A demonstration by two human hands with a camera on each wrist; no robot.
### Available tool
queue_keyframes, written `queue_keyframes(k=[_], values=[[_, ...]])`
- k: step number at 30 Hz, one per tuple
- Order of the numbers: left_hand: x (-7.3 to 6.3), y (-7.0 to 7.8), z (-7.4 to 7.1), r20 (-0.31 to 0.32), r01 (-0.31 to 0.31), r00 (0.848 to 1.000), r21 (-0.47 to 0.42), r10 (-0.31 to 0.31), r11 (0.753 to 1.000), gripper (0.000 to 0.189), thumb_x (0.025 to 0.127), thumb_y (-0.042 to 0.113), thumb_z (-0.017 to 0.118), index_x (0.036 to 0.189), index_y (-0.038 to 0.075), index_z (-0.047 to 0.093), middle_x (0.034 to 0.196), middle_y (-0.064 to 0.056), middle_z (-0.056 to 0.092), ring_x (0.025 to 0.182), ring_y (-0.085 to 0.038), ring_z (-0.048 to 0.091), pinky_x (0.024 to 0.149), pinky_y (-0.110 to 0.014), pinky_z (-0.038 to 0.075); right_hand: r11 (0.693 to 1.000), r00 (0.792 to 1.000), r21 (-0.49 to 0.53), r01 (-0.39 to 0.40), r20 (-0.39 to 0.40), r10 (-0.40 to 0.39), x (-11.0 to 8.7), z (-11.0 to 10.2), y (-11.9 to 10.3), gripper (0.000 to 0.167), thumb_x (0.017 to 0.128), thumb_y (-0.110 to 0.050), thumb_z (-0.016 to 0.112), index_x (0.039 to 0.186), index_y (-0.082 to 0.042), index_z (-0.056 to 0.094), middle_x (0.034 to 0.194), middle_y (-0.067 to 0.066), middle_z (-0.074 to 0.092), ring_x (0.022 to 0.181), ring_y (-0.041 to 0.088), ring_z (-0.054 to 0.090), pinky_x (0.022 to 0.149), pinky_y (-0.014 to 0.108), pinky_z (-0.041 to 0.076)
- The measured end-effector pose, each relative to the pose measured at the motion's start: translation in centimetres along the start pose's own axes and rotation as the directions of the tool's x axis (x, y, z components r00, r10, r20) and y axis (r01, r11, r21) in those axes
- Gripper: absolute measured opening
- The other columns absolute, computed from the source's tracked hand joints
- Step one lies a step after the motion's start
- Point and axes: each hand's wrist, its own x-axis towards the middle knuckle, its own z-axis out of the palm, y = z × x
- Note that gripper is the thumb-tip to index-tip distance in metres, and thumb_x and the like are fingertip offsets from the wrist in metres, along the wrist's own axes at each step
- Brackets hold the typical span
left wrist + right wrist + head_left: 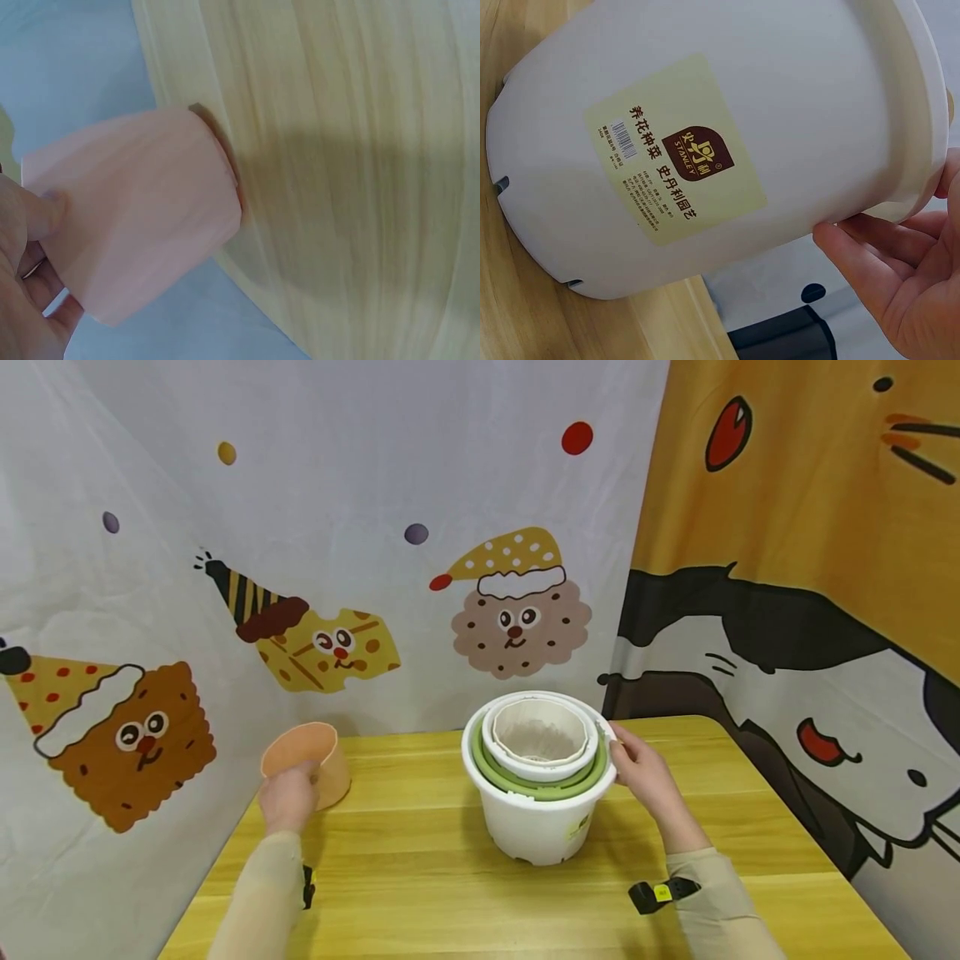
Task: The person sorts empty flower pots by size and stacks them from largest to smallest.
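My left hand (288, 797) grips the rim of a peach-coloured flower pot (335, 775) at the table's left side. In the left wrist view the thumb (45, 214) presses on the pot's outer wall, close to the rim. My right hand (645, 770) holds the right rim of a large white flower pot (525, 827), its thumb (855, 259) just under the lip. Nested inside the white pot are a green pot (551, 792), a smaller white pot (534, 772) and a cream pot (542, 731). A pale label (675, 150) is stuck on the large pot's side.
Both pots stand on a wood-grain table (397, 860). A white cloth (360, 468) with cartoon figures hangs along the back and left edges. On the right is an orange cartoon curtain (787, 510).
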Motion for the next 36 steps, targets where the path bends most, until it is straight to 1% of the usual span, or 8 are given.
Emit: queue_keyframes(k=[4,6,11,14,18,25,31,36], values=[[0.0,0.7,-0.2,0.003,-0.004,1.0,-0.012,0.004,1.0,0.02,0.083,-0.001,0.068,0.101,0.006,0.072,0.086,-0.019,0.071,0.075,-0.044,0.062,0.074,-0.062,0.045,1.0,1.0,0.0,0.002,-0.002,-0.002,0.0,0.0,0.0,0.056,0.105,-0.039,0.042,0.154,-0.013,0.036,0.147,0.022,0.046,0.118,0.033,0.056,0.083,0.032,0.056],[0.0,1.0,-0.3,-0.003,-0.019,1.0,-0.019,0.019,1.0,0.017,0.083,0.001,0.071,0.099,0.007,0.071,0.085,-0.017,0.071,0.073,-0.043,0.062,0.07,-0.06,0.047,1.0,1.0,0.002,0.001,-0.002,-0.001,0.1,0.1,0.0,0.056,0.105,-0.038,0.042,0.154,-0.012,0.036,0.146,0.022,0.046,0.118,0.033,0.056,0.083,0.032,0.056],[0.4,2.1,-0.5,-0.057,-0.099,0.994,-0.026,0.097,0.995,0.011,0.084,0.003,0.073,0.086,0.01,0.065,0.075,-0.012,0.067,0.063,-0.038,0.059,0.061,-0.056,0.046,1.0,1.0,0.0,-0.004,-0.003,0.004,0.1,0.1,0.1,0.056,0.105,-0.038,0.042,0.154,-0.012,0.036,0.147,0.022,0.045,0.118,0.033,0.055,0.084,0.032,0.056],[0.7,2.9,-0.6,-0.094,-0.142,0.986,-0.029,0.138,0.99,0.01,0.085,0.004,0.073,0.086,0.01,0.065,0.072,-0.01,0.067,0.064,-0.038,0.06,0.064,-0.056,0.045,1.0,1.0,-0.005,-0.004,-0.008,0.004,0.1,0.0,0.1,0.056,0.105,-0.038,0.042,0.154,-0.013,0.036,0.147,0.022,0.045,0.118,0.033,0.055,0.084,0.032,0.056],[0.8,4.1,-0.7,-0.143,-0.183,0.974,-0.036,0.177,0.982,0.011,0.084,0.002,0.074,0.089,0.01,0.067,0.072,-0.01,0.068,0.066,-0.039,0.062,0.068,-0.058,0.045,1.0,1.0,-0.001,-0.007,-0.008,0.007,0.1,0.0,0.0,0.056,0.105,-0.038,0.042,0.154,-0.013,0.036,0.147,0.022,0.045,0.118,0.033,0.055,0.083,0.032,0.057],[1.0,5.8,-1.4,-0.199,-0.245,0.952,-0.041,0.232,0.969,0.016,0.08,0.0,0.076,0.09,0.01,0.069,0.069,-0.008,0.066,0.064,-0.038,0.061,0.063,-0.056,0.045,1.0,1.0,0.004,-0.012,-0.005,0.012,0.2,0.0,0.0,0.056,0.105,-0.038,0.042,0.154,-0.012,0.035,0.147,0.022,0.045,0.117,0.033,0.055,0.083,0.032,0.057],[1.2,7.3,-2.2,-0.219,-0.307,0.932,-0.046,0.29,0.951,0.02,0.08,-0.002,0.077,0.096,0.009,0.072,0.072,-0.006,0.068,0.067,-0.034,0.06,0.073,-0.055,0.047,1.0,1.0,0.005,-0.017,-0.005,0.017,0.2,0.0,0.1,0.056,0.105,-0.038,0.042,0.154,-0.012,0.035,0.147,0.022,0.045,0.117,0.033,0.056,0.083,0.031,0.056],[1.4,8.7,-2.9,-0.253,-0.368,0.903,-0.041,0.347,0.929,0.021,0.076,-0.004,0.077,0.091,0.009,0.07,0.063,-0.003,0.061,0.063,-0.03,0.053,0.074,-0.053,0.046,1.0,1.0,0.006,-0.02,0.001,0.02,0.1,0.0,0.0,0.057,0.105,-0.039,0.042,0.155,-0.013,0.035,0.147,0.022,0.045,0.118,0.033,0.055,0.084,0.032,0.056]])
